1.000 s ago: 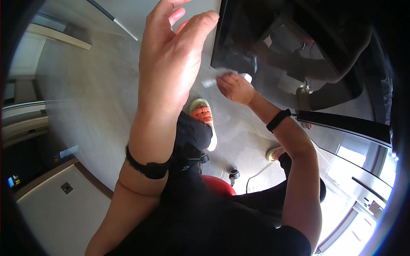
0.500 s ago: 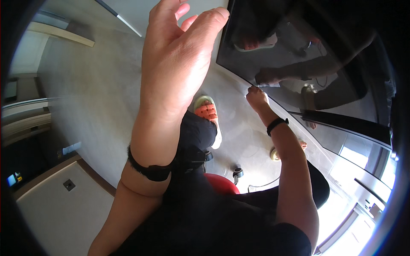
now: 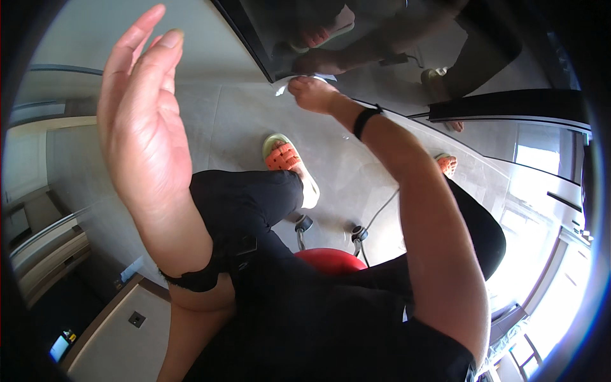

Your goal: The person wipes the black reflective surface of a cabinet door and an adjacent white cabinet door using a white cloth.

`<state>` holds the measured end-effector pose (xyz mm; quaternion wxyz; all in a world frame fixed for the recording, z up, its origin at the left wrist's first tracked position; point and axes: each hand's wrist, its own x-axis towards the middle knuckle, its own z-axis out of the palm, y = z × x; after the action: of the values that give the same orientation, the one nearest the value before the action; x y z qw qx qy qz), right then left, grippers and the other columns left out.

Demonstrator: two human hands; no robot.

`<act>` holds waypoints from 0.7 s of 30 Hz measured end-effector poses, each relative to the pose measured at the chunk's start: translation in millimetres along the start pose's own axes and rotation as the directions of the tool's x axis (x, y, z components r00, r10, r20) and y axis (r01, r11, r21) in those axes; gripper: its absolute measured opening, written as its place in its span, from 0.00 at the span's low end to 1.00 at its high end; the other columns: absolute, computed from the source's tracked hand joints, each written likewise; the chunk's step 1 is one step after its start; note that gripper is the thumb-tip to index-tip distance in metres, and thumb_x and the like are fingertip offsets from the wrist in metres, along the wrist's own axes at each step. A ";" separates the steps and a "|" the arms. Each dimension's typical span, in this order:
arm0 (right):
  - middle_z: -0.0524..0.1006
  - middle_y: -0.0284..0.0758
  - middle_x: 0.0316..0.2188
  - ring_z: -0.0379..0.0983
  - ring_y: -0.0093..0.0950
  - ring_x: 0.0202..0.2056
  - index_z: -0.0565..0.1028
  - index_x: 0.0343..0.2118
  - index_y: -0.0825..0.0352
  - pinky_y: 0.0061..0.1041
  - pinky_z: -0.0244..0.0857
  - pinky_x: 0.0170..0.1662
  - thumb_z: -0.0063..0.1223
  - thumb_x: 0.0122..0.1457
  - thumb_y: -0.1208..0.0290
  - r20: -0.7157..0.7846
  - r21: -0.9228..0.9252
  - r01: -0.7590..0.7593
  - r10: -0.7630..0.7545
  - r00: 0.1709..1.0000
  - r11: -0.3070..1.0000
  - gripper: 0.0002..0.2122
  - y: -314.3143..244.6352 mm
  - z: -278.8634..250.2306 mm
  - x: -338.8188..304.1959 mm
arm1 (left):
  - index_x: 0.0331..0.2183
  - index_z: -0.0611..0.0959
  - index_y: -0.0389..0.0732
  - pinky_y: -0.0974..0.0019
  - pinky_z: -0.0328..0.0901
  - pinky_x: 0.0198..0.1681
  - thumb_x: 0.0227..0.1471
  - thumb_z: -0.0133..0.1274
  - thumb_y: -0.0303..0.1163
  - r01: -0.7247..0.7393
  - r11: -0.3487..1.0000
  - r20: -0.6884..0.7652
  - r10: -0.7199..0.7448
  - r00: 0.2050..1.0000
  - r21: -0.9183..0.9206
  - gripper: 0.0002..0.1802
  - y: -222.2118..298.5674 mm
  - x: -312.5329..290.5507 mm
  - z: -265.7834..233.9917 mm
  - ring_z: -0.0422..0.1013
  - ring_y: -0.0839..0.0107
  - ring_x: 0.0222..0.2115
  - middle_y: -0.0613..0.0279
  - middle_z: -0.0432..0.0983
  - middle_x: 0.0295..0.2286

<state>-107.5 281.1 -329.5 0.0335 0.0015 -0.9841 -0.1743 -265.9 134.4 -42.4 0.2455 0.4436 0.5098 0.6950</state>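
Glossy black panel (image 3: 394, 79). Our left hand (image 3: 146, 121): fingers loosely extended, empty. Our right hand (image 3: 312, 94): fingers curled round white cloth (image 3: 280, 88) by the panel's lower-left corner. We judge work underway; how much is done or left, unclear.

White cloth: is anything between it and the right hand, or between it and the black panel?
Nothing visible. The right hand holds the white cloth at the lower edge of the black panel; whether they touch is unclear. The left hand is well off to the left.
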 end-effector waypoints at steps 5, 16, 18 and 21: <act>0.75 0.29 0.33 0.68 0.27 0.43 0.79 0.22 0.63 0.21 0.64 0.47 0.53 0.39 0.72 0.070 -0.002 -0.099 0.099 0.993 0.995 0.06 -6.7 10.0 -85.5 | 0.47 0.72 0.29 0.53 0.56 0.56 0.55 0.41 0.25 0.056 0.998 0.010 -0.056 0.998 -0.039 0.18 4.8 -0.9 9.7 0.63 0.63 0.50 0.46 0.64 0.51; 0.76 0.34 0.30 0.71 0.31 0.39 0.78 0.24 0.63 0.28 0.66 0.41 0.50 0.47 0.72 0.684 -0.096 -0.536 0.447 0.577 0.839 0.05 -71.5 14.9 -231.5 | 0.45 0.75 0.31 0.59 0.56 0.55 0.55 0.44 0.24 0.057 0.985 0.106 -0.040 0.994 -0.165 0.15 -1.8 -1.6 33.8 0.66 0.70 0.47 0.49 0.67 0.49; 0.74 0.34 0.28 0.69 0.32 0.38 0.75 0.20 0.65 0.28 0.67 0.42 0.50 0.42 0.74 0.303 0.166 -0.533 0.472 0.828 0.830 0.03 -69.8 -8.8 -179.8 | 0.45 0.75 0.32 0.60 0.57 0.54 0.54 0.44 0.23 0.060 0.981 0.112 -0.040 0.993 -0.183 0.15 -2.6 -4.1 39.2 0.67 0.71 0.45 0.50 0.68 0.48; 0.71 0.32 0.29 0.69 0.28 0.36 0.74 0.24 0.64 0.24 0.68 0.38 0.50 0.45 0.73 -0.192 0.151 -0.328 0.353 0.916 0.933 0.03 -40.3 -58.9 -100.2 | 0.44 0.75 0.31 0.63 0.59 0.53 0.54 0.44 0.22 0.106 0.976 0.089 -0.091 0.992 -0.191 0.15 -3.4 -8.2 47.9 0.68 0.72 0.43 0.51 0.69 0.48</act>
<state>-4.0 224.5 -294.7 0.1699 -0.1492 -0.9682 -0.1073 -220.8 152.6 -44.5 0.3420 0.4188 0.4504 0.7105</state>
